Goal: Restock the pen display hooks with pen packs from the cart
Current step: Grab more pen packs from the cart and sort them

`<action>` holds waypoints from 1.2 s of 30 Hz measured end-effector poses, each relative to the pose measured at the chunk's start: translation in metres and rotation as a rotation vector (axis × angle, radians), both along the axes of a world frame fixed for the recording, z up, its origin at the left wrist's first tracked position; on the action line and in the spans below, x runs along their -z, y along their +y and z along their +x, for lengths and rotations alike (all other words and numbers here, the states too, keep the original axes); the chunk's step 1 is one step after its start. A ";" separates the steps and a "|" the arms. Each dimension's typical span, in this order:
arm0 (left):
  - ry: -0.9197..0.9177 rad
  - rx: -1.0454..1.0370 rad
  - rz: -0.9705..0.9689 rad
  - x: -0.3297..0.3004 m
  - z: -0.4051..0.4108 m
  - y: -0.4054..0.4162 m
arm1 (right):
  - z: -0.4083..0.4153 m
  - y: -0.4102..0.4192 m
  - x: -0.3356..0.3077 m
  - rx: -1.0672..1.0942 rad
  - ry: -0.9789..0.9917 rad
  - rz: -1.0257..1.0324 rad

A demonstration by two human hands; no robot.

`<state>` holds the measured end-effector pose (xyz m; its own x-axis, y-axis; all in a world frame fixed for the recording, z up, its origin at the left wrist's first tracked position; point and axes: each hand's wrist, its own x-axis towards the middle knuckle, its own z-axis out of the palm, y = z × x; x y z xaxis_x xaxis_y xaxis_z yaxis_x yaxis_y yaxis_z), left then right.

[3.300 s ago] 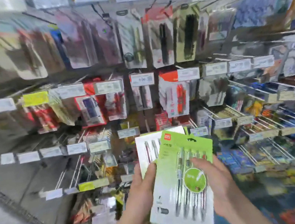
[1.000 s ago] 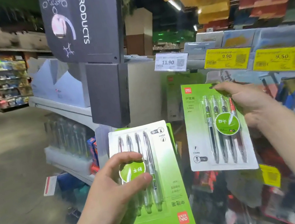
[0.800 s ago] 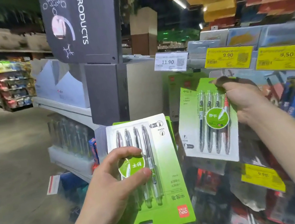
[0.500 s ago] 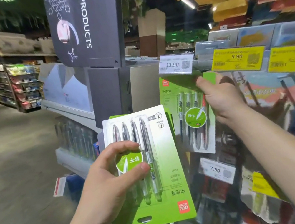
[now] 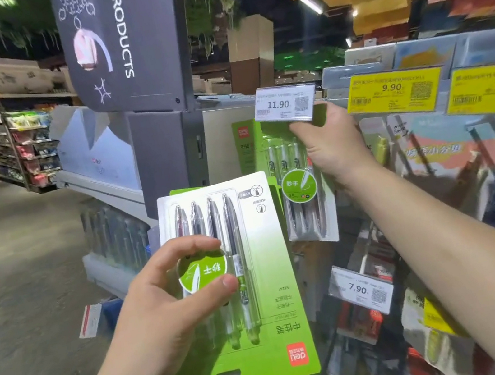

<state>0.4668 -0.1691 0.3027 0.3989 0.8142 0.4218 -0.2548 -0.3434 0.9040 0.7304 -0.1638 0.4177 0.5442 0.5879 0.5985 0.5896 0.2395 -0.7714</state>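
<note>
Pinching pen pack point(image 5: 301, 191) top in right grip point(image 5: 330, 144), under price tag point(image 5: 286, 104)

Left hand point(image 5: 167, 302) grips green pen pack point(image 5: 249, 285) upside down, hang hole at bottom, near centre. Right hand point(image 5: 330, 144) holds second pen pack point(image 5: 302, 191) upright by its top, just under white 11.90 price tag point(image 5: 286, 104).

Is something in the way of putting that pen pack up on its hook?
Yes. The white 11.90 price tag hangs right in front of where the right hand is lifting the pen pack. It covers the pack's top edge, and the hook itself can't be seen behind it. Other green packs already hang just behind.
</note>
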 end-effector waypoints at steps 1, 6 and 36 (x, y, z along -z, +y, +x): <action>-0.001 0.007 -0.003 0.000 0.000 0.001 | 0.000 0.002 -0.001 0.012 -0.018 -0.007; 0.003 -0.009 0.005 -0.003 0.002 0.002 | -0.001 0.007 0.000 0.057 0.026 0.031; 0.018 -0.031 0.029 -0.004 0.020 -0.014 | 0.091 0.051 0.009 0.375 0.140 -0.183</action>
